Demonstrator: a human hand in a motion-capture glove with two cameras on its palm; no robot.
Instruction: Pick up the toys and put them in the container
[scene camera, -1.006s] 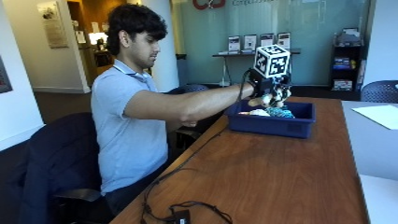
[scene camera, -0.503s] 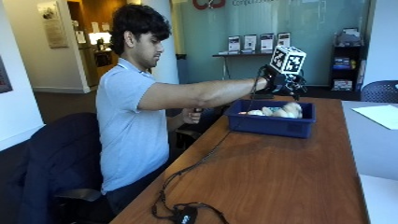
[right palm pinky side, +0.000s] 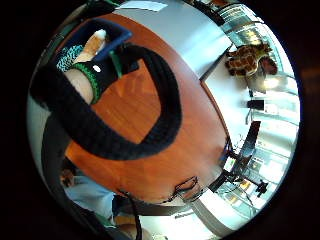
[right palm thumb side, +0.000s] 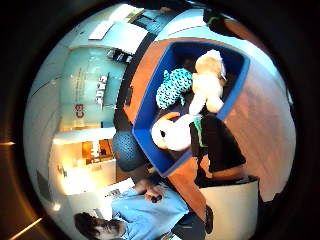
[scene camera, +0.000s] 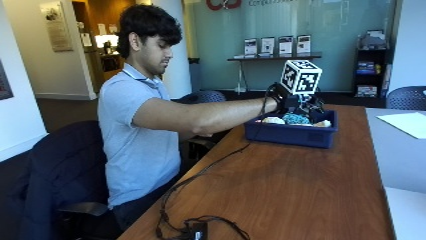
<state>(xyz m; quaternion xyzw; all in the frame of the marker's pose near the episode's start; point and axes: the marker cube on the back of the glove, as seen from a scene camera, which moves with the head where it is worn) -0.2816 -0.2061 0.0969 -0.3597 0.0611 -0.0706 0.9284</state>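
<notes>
Blue container open-topped — toys crowd inside; bare wooden table around it.

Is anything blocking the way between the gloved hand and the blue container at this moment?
Nothing visible does. The gloved right hand is above the near end of the open-topped blue container, which has no lid. Inside lie a cream plush toy, a teal patterned toy and another pale toy. Whether the fingers hold anything cannot be told.
</notes>
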